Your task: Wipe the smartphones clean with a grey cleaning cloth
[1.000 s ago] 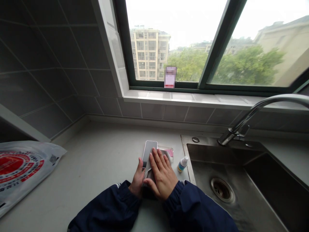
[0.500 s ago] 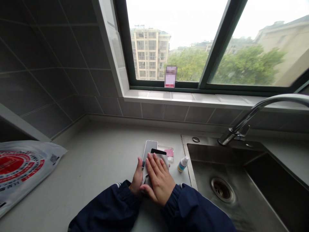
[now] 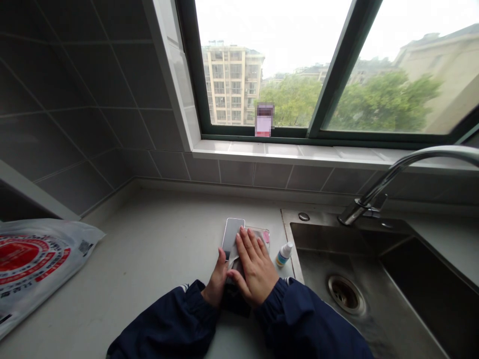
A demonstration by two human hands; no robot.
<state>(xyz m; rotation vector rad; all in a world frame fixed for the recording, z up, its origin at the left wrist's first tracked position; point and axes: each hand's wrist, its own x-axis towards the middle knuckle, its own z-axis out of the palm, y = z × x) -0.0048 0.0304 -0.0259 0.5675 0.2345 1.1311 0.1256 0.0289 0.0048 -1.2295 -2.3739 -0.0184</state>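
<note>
My right hand (image 3: pixel 252 267) lies flat over a grey cloth (image 3: pixel 232 253), fingers stretched forward, pressing it onto a dark flat phone (image 3: pixel 235 305). Most of the cloth and phone is hidden beneath that hand. At the left side of the phone is my left hand (image 3: pixel 216 279), its thumb upright and its other fingers hidden underneath. Just beyond my hands, a second phone (image 3: pixel 234 232) with a pale rim lies on the counter. A clear case (image 3: pixel 258 230) with a pink patch (image 3: pixel 266 236) sits partly under my right fingers. Right of them stands a small white-capped spray bottle (image 3: pixel 284 254).
The white counter (image 3: pixel 168 239) runs back to a tiled wall under a window. A steel sink (image 3: pixel 295 267) with a chrome faucet (image 3: pixel 377 184) is on the right. At the far left lies a plastic bag (image 3: pixel 45 259) with red print.
My right hand has slid forward and slightly right with the cloth, covering the phone's top end. The phone's dark lower end now shows below my hands. More of the clear case is covered.
</note>
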